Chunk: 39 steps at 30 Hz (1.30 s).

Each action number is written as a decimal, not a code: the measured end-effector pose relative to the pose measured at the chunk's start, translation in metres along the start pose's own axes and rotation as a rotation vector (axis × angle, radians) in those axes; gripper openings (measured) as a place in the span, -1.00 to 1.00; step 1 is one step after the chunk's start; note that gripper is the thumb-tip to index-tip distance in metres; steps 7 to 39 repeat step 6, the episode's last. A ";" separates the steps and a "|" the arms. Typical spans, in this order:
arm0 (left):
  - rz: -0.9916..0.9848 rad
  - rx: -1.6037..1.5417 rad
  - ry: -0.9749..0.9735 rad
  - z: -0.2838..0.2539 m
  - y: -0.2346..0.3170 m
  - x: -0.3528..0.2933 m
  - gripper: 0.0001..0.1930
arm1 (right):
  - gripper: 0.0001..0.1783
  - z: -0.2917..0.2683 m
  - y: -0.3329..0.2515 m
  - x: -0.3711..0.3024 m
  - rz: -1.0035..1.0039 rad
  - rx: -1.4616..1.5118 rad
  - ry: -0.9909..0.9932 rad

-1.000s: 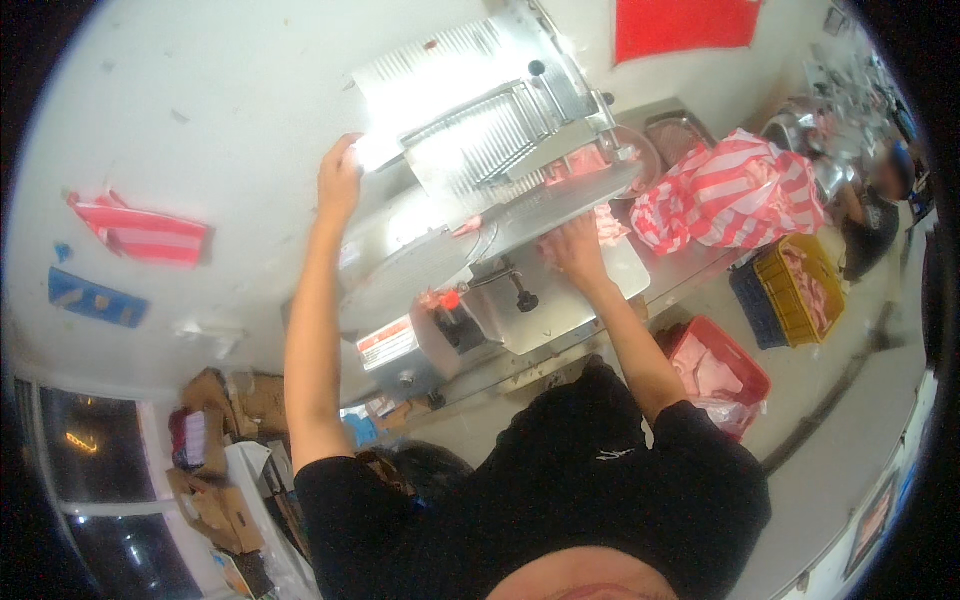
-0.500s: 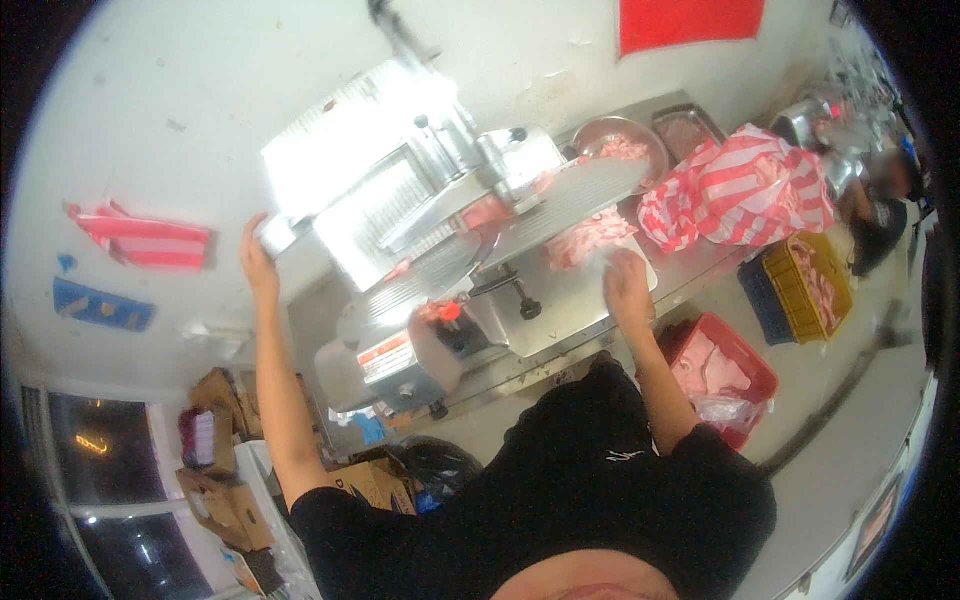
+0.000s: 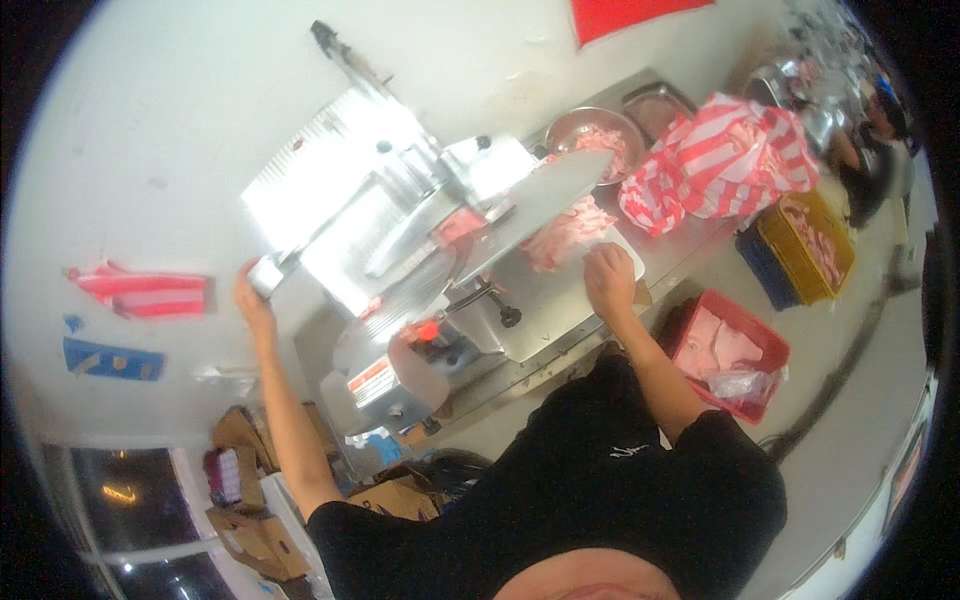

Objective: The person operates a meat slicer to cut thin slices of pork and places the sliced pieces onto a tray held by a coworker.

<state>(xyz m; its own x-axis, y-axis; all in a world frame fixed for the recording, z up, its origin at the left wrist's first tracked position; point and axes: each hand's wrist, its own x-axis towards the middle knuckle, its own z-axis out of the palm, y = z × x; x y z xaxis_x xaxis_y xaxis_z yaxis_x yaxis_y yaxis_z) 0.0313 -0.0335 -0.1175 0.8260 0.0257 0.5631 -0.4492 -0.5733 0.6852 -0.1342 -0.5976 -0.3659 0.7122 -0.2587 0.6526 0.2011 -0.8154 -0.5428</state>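
Observation:
A silver meat slicer stands on the metal counter, its ribbed carriage bright with glare. My left hand is closed round the carriage handle at the slicer's left end. A pink block of meat sits against the carriage, near the blade. Thin meat slices lie heaped on a pale tray right of the machine. Beside this heap, at the tray's right edge, my right hand rests with fingers curled down; what lies under them is hidden.
Behind the tray stands a metal bowl of meat, with a shallow metal pan beyond. Right of it sits a red-and-white striped bag. Red and yellow crates of meat stand below. Another person is at far right.
The whole view has tilted and shifted. My right hand, blurred and reaching over the slices before, now rests with curled fingers beside them. My left hand stays on the carriage handle.

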 end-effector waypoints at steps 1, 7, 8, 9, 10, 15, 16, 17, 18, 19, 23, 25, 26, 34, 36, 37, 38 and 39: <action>0.067 0.020 -0.053 0.022 0.014 0.005 -0.59 | -0.80 -0.001 0.001 0.000 -0.002 -0.006 0.002; -0.113 -0.100 -0.227 0.128 0.078 0.034 -0.50 | -0.85 0.002 0.012 -0.005 0.063 -0.003 -0.062; -0.113 -0.100 -0.227 0.128 0.078 0.034 -0.50 | -0.85 0.002 0.012 -0.005 0.063 -0.003 -0.062; -0.113 -0.100 -0.227 0.128 0.078 0.034 -0.50 | -0.85 0.002 0.012 -0.005 0.063 -0.003 -0.062; -0.113 -0.100 -0.227 0.128 0.078 0.034 -0.50 | -0.85 0.002 0.012 -0.005 0.063 -0.003 -0.062; -0.113 -0.100 -0.227 0.128 0.078 0.034 -0.50 | -0.85 0.002 0.012 -0.005 0.063 -0.003 -0.062; -0.113 -0.100 -0.227 0.128 0.078 0.034 -0.50 | -0.85 0.002 0.012 -0.005 0.063 -0.003 -0.062; -0.113 -0.100 -0.227 0.128 0.078 0.034 -0.50 | -0.85 0.002 0.012 -0.005 0.063 -0.003 -0.062; -0.113 -0.100 -0.227 0.128 0.078 0.034 -0.50 | -0.85 0.002 0.012 -0.005 0.063 -0.003 -0.062; -0.113 -0.100 -0.227 0.128 0.078 0.034 -0.50 | -0.85 0.002 0.012 -0.005 0.063 -0.003 -0.062; -0.113 -0.100 -0.227 0.128 0.078 0.034 -0.50 | -0.85 0.002 0.012 -0.005 0.063 -0.003 -0.062; -0.113 -0.100 -0.227 0.128 0.078 0.034 -0.50 | -0.85 0.002 0.012 -0.005 0.063 -0.003 -0.062; -0.113 -0.100 -0.227 0.128 0.078 0.034 -0.50 | -0.85 0.002 0.012 -0.005 0.063 -0.003 -0.062; -0.113 -0.100 -0.227 0.128 0.078 0.034 -0.50 | -0.85 0.002 0.012 -0.005 0.063 -0.003 -0.062; -0.113 -0.100 -0.227 0.128 0.078 0.034 -0.50 | -0.85 0.002 0.012 -0.005 0.063 -0.003 -0.062; -0.113 -0.100 -0.227 0.128 0.078 0.034 -0.50 | -0.85 0.002 0.012 -0.005 0.063 -0.003 -0.062; -0.113 -0.100 -0.227 0.128 0.078 0.034 -0.50 | -0.85 0.002 0.012 -0.005 0.063 -0.003 -0.062; -0.113 -0.100 -0.227 0.128 0.078 0.034 -0.50 | -0.85 0.002 0.012 -0.005 0.063 -0.003 -0.062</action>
